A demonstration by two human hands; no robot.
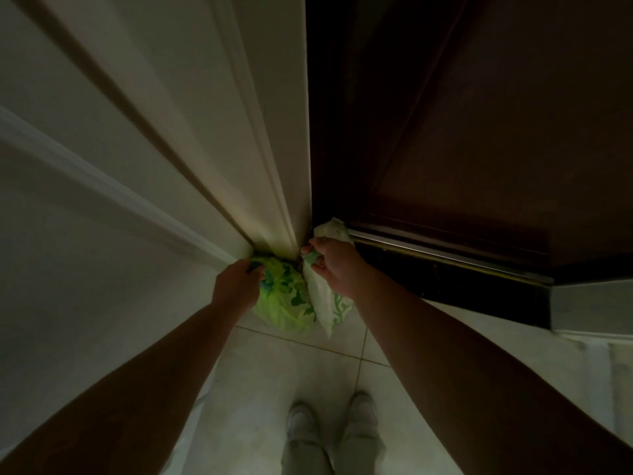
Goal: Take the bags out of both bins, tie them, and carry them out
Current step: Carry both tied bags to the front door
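Observation:
A bright green patterned bag [286, 299] rests low in the corner where the white frame meets the floor, bulging and round. My left hand [236, 286] grips its top on the left side. Right beside it, touching it, is a paler white-and-green bag [329, 305], long and narrow. My right hand [334, 265] is closed on its gathered neck, and a loose end of the plastic sticks up behind my fingers. Both arms reach forward and down. No bins are in view.
A white door frame [219, 138] rises on the left. A dark brown door [479, 132] with a metal strip along its bottom edge stands on the right. Pale floor tiles [308, 365] lie below, with my two feet in light shoes [329, 423] near the bottom.

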